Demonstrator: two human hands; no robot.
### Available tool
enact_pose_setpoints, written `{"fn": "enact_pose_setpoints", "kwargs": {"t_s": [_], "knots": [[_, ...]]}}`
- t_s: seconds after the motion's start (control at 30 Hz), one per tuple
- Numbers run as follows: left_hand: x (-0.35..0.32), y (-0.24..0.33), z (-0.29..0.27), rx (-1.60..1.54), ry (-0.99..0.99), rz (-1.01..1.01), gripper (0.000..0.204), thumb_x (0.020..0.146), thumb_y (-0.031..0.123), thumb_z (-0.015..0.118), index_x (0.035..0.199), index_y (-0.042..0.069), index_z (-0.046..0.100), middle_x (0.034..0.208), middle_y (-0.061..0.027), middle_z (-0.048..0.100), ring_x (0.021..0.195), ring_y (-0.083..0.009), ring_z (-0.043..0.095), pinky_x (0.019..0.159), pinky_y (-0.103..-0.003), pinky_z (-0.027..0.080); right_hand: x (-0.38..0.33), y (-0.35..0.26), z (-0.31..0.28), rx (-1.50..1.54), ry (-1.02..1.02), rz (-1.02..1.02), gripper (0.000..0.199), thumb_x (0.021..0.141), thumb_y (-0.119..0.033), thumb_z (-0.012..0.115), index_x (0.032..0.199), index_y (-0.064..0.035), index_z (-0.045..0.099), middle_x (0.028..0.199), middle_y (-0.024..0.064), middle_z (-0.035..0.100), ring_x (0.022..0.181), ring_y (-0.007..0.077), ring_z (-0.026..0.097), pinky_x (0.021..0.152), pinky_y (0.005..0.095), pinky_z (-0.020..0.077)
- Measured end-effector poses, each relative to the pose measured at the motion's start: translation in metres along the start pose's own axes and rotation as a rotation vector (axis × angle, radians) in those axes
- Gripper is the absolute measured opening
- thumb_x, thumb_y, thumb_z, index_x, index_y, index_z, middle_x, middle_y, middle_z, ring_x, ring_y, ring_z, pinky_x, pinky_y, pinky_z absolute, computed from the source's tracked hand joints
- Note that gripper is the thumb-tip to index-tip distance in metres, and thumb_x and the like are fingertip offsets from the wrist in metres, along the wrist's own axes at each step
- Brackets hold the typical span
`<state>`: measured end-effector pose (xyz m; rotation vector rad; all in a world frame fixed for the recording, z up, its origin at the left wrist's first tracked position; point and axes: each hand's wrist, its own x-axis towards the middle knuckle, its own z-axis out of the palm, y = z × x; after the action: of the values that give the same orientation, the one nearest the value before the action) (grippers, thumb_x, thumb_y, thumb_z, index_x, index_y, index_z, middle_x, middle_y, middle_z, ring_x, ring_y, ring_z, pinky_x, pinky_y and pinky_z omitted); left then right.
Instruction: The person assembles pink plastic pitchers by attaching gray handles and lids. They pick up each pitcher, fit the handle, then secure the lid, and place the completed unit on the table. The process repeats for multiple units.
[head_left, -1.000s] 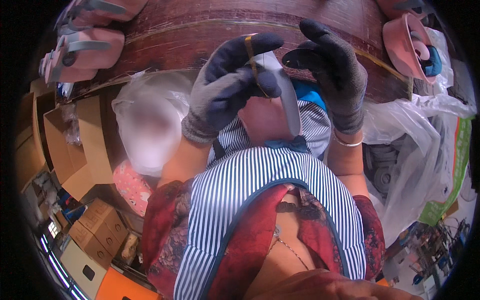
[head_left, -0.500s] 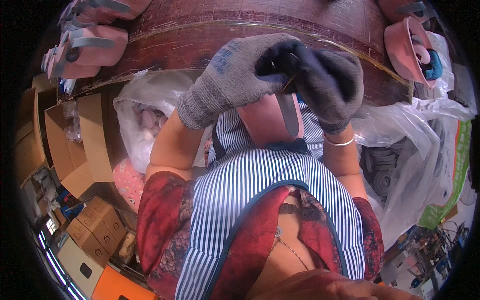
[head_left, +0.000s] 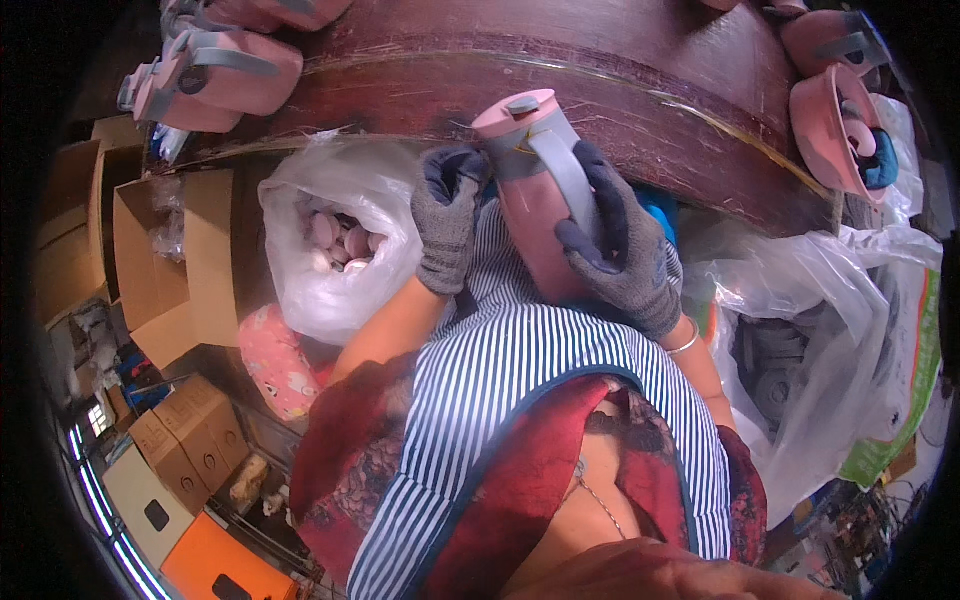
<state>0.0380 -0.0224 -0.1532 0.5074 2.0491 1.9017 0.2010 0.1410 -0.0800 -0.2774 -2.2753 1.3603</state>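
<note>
My right hand (head_left: 625, 250), in a grey glove with dark palm and fingers, is closed round the grey handle and side of a pink jug (head_left: 532, 225). The jug leans in front of my striped apron, its grey collar and pink lid (head_left: 514, 112) near the table edge. A grey tab sits on the lid, and a thin yellowish strand crosses the collar by the handle. Beside the jug's left side is my gloved left hand (head_left: 447, 215), its fingers curled in. Whatever those fingers may hold is hidden.
Pink jugs (head_left: 245, 75) stand at the far left of the dark red table (head_left: 420, 95). A pink container (head_left: 825, 130) sits at the right edge. Bags of pink parts (head_left: 340, 240) and grey parts (head_left: 775, 370) flank me. Cardboard boxes (head_left: 210, 270) are at left.
The jug has come up higher, its lid now in view. My hands have parted from above it: the right has moved onto the handle, the left down beside the jug.
</note>
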Motion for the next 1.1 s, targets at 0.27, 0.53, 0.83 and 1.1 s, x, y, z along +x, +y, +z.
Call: {"fn": "enact_pose_setpoints", "kwargs": {"t_s": [0.27,0.53,0.83,1.1], "knots": [[-0.014,0.143,-0.023,0.568,0.034,0.888,0.054,0.077,0.018,0.078,0.127,0.009,0.06,0.126,-0.0163,0.059,0.113,-0.0331,0.059,0.098,-0.049,0.046,-0.007,-0.059,-0.026,-0.256,-0.035,-0.328,0.073,0.078,-0.012,0.075,0.14,0.0087,0.041,0.137,0.0309,0.053,0.124,0.0428,0.058,0.103,0.0459,0.0459],[0.004,0.161,0.009,0.832,-0.337,1.133,0.062,0.077,0.044,0.067,0.135,0.022,0.059,0.149,-0.0089,0.045,0.139,-0.0384,0.039,0.114,-0.062,0.028,0.079,-0.02,0.031,0.776,0.073,-0.043,0.066,0.092,-0.017,0.062,0.15,-0.0014,0.035,0.145,0.0188,0.05,0.131,0.0304,0.051,0.111,0.0417,0.0397],[0.118,0.139,-0.004,1.304,-0.139,0.966,0.063,0.083,0.046,0.063,0.137,0.014,0.057,0.145,-0.0147,0.049,0.141,-0.0417,0.035,0.118,-0.063,0.016,0.162,0.074,0.114,0.437,-0.16,-0.06,0.067,0.092,-0.013,0.065,0.15,-0.0021,0.033,0.147,0.012,0.046,0.134,0.0247,0.046,0.114,0.0378,0.0355],[0.248,0.054,-0.082,1.876,0.167,0.845,0.034,0.093,0.019,0.049,0.127,0.014,0.057,0.15,-0.0111,0.042,0.148,-0.0387,0.022,0.117,-0.065,0.019,0.115,0.085,0.006,0.009,0.055,0.043,0.041,0.09,-0.015,0.067,0.128,-0.0032,0.062,0.129,0.0175,0.062,0.12,0.0327,0.058,0.102,0.0399,0.0463]]}}
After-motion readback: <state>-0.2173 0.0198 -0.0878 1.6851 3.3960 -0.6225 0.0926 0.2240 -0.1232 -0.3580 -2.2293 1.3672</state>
